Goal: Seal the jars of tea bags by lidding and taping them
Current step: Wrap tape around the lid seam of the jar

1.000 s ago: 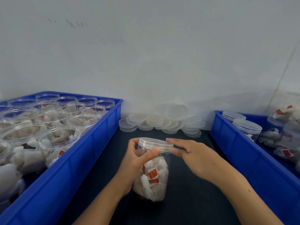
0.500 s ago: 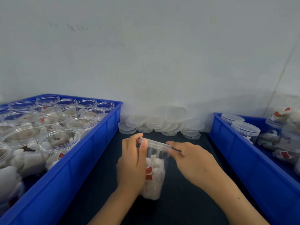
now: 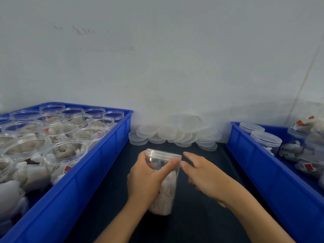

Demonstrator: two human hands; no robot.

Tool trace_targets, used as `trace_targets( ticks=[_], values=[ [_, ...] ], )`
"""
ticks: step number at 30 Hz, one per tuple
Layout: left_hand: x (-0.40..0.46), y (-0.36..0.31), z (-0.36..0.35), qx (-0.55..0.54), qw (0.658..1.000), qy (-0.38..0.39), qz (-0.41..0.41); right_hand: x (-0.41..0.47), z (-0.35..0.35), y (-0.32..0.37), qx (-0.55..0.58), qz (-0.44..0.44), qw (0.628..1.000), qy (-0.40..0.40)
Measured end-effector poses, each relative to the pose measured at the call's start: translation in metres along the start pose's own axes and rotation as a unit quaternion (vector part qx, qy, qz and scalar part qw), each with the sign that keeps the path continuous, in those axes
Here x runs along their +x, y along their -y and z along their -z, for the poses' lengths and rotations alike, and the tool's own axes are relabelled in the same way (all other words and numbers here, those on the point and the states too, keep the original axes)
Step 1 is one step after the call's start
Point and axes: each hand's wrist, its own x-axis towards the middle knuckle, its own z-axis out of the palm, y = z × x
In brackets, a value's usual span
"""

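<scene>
From the head view, the jar [image 3: 164,181] of tea bags stands on the dark bench [image 3: 108,199] between two blue bins. The left hand [image 3: 146,179] is wrapped around the jar, its thumb pressed just under the lid [image 3: 163,153]. The right hand [image 3: 201,174] is loosely curled beside the jar, its fingertips near the lid's rim; whether they touch it I cannot tell. The lid looks on, so this seems the end of lidding. Next, I think, comes tape around the rim, but no tape shows. Spare lids [image 3: 175,134] wait by the wall.
</scene>
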Motion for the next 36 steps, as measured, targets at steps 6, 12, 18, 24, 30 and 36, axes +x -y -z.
trace_targets(
  ticks=[6,12,18,24,30,36],
  values=[
    [0.007,0.004,0.006,-0.066,0.997,0.029,0.016,-0.001,0.012,-0.002,0.185,-0.062,0.971,0.139],
    [0.006,-0.002,0.01,-0.105,0.991,0.081,0.017,0.005,0.023,-0.012,0.068,0.03,0.996,0.057],
    [0.006,-0.005,0.012,-0.194,0.97,0.141,0.042,0.01,0.023,-0.018,0.011,0.056,0.998,0.028],
    [0.01,0.0,0.012,-0.216,0.96,0.167,0.059,0.015,0.017,-0.02,0.011,0.063,0.997,0.035],
    [0.012,0.005,0.011,-0.234,0.955,0.159,0.089,0.017,0.014,-0.02,-0.03,0.083,0.996,-0.012],
    [0.01,0.009,0.008,-0.166,0.979,0.12,0.017,0.017,0.011,-0.02,-0.05,0.081,0.995,-0.037]
  ],
)
